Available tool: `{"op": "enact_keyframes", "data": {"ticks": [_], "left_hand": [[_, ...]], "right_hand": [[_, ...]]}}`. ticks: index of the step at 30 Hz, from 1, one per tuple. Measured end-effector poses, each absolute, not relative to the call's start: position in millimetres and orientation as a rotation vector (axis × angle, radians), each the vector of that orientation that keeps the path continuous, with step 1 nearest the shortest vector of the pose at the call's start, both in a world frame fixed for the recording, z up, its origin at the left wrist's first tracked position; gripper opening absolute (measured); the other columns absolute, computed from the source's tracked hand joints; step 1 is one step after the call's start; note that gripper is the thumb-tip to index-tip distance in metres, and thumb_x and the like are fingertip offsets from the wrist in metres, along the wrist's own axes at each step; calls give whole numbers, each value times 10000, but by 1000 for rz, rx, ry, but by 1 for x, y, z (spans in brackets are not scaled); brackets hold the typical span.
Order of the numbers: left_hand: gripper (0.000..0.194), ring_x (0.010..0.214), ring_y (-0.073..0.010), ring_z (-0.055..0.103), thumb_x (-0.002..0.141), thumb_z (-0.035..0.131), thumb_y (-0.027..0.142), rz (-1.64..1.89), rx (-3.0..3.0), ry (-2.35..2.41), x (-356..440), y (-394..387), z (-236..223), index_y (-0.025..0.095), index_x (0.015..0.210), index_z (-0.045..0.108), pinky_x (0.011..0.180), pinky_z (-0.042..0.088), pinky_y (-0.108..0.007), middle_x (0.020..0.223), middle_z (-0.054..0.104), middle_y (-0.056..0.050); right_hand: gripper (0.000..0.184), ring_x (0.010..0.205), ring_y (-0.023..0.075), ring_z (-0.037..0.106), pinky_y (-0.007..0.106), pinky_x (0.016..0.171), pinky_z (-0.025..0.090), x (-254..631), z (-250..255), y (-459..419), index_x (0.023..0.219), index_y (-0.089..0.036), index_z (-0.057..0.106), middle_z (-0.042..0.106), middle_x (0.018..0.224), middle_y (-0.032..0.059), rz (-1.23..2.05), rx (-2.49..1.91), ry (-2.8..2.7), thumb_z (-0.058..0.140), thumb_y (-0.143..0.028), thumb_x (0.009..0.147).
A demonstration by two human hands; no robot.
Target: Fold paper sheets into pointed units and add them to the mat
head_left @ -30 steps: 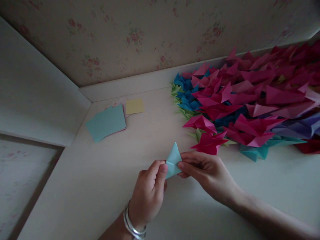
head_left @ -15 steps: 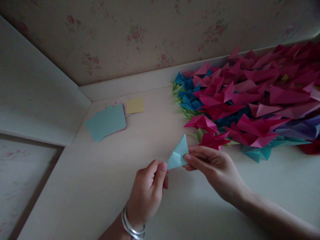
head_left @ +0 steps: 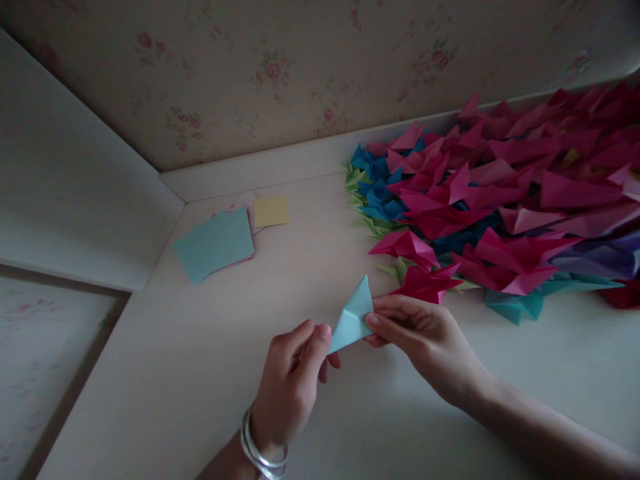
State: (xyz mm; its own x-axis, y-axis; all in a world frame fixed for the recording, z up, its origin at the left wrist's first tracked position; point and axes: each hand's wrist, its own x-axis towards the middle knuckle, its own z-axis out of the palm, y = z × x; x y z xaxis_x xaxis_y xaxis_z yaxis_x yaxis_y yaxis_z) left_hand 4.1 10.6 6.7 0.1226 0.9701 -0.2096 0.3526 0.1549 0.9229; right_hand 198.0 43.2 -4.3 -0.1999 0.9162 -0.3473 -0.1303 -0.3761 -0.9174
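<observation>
A small piece of light blue folded paper (head_left: pixel 351 320) is held between both hands above the white table (head_left: pixel 200 373). Its upper tip points away from me, and a crease runs across its middle. My left hand (head_left: pixel 295 377), with silver bangles at the wrist, pinches the lower left corner between thumb and fingers. On the other side, my right hand (head_left: pixel 415 333) grips the right edge, thumb on top and fingers behind. The fingertips behind the paper are partly hidden.
Many folded paper pieces (head_left: pixel 515 193) in pink, blue, green, purple and teal cover the right back of the table. A stack of teal paper sheets (head_left: pixel 217 243) and a yellow paper (head_left: pixel 271 211) lie at the left back. Floral wallpaper (head_left: pixel 270 73) rises behind.
The folded paper and my right hand have moved slightly right. My left hand has slid its grip to the paper's lower left corner and shifted slightly left.
</observation>
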Motion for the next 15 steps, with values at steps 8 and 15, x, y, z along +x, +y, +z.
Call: {"op": "enact_keyframes", "data": {"ticks": [8,15], "left_hand": [[274,522,-103,406,982,506,369,709,1525,1425,7,16,7,179,828,628,493,305,-217,595,477,43],[243,519,-104,406,972,496,280,642,1725,1327,10,8,-1,179,768,584,511,311,-228,592,455,42]], "right_hand": [[213,676,155,641,238,602,486,194,-7,35,874,-167,749,717,750,29,1741,-1194,-1354,676,-367,877],[270,656,154,581,240,583,435,194,-8,35,805,-158,716,659,692,20,1537,-1227,-1463,636,-398,898]]}}
